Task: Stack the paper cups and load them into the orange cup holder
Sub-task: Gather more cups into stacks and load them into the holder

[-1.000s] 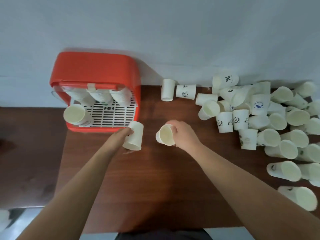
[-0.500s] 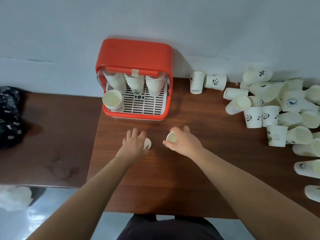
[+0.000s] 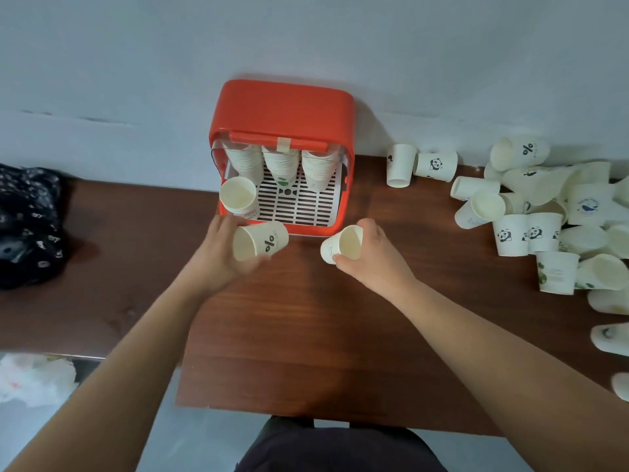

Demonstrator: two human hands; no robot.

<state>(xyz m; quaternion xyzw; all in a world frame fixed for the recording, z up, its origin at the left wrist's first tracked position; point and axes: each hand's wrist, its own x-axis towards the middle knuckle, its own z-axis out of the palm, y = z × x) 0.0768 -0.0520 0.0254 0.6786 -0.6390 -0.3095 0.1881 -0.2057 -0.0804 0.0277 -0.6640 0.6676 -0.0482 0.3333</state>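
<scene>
Just beyond both hands, the orange cup holder (image 3: pixel 282 110) stands against the wall. Three stacks hang inside it, and a single cup (image 3: pixel 238 198) sits at its front left. Half a second ago each held cup was nearly hidden under its hand; now both are raised and turned, rims showing. The left hand (image 3: pixel 218 257) grips the percent-marked cup (image 3: pixel 260 240). The right hand (image 3: pixel 372 258) pinches the second cup (image 3: pixel 341 247). These two cups are apart, not yet nested. Judgement: nesting comes next, then loading. Loose cups (image 3: pixel 544 212) lie on the worktop (image 3: pixel 306 335), well right of the right hand.
</scene>
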